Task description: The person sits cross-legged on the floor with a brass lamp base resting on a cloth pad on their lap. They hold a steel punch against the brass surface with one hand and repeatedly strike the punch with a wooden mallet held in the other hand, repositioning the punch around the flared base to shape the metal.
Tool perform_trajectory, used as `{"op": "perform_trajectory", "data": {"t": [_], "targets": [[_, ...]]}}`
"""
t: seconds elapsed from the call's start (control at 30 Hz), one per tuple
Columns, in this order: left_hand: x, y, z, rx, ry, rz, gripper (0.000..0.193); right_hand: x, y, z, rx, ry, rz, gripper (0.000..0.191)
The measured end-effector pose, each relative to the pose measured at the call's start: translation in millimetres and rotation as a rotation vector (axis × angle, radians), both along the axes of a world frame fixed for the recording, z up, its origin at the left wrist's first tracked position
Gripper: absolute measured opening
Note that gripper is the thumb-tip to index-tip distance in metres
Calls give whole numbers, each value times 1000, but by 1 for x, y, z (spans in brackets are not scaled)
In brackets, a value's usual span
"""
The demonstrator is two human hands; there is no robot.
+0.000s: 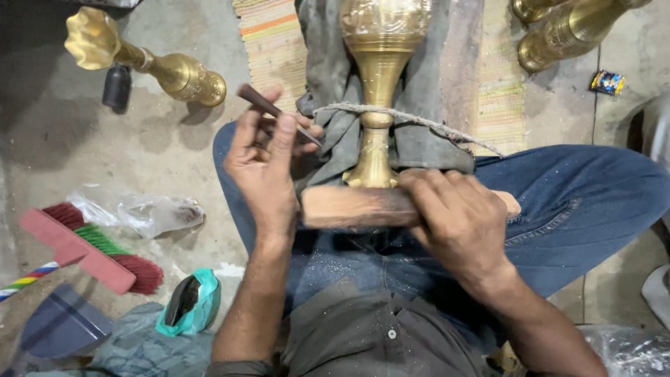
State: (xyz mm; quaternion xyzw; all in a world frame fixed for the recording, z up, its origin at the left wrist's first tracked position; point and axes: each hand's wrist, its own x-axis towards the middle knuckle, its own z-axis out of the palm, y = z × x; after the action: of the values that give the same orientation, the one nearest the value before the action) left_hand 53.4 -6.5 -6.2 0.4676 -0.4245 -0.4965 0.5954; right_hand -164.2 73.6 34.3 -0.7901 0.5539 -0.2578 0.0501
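At the frame's centre the brass vase lies lengthwise away from the person, its foot against a wooden block gripped by the right hand, while the nearer left hand pinches a wooden-handled tool just left of the stem.

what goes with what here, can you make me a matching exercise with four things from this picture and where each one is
Things:
1. brass vase
2. chisel
3. wooden block
4. broom

Places:
a. under the right hand, on the lap
b. lying on the floor at the left
c. tied with rope over grey cloth, straight ahead
d. in the grip of the left hand

Pairs: 1-c, 2-d, 3-a, 4-b
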Motion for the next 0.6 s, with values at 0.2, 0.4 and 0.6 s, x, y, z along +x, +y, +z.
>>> {"op": "perform_trajectory", "data": {"t": [0.2,0.4,0.6], "targets": [[-12,11,1,5,-53,-142,33,-1,3,-17,85,-128,-107,43],[-42,8,9,-296,-179,-218,27,-25,3,-14,316,-220,-101,47],[-48,8,13,-340,-520,-115,32,-72,-32,5,186,-140,-241,35]]}}
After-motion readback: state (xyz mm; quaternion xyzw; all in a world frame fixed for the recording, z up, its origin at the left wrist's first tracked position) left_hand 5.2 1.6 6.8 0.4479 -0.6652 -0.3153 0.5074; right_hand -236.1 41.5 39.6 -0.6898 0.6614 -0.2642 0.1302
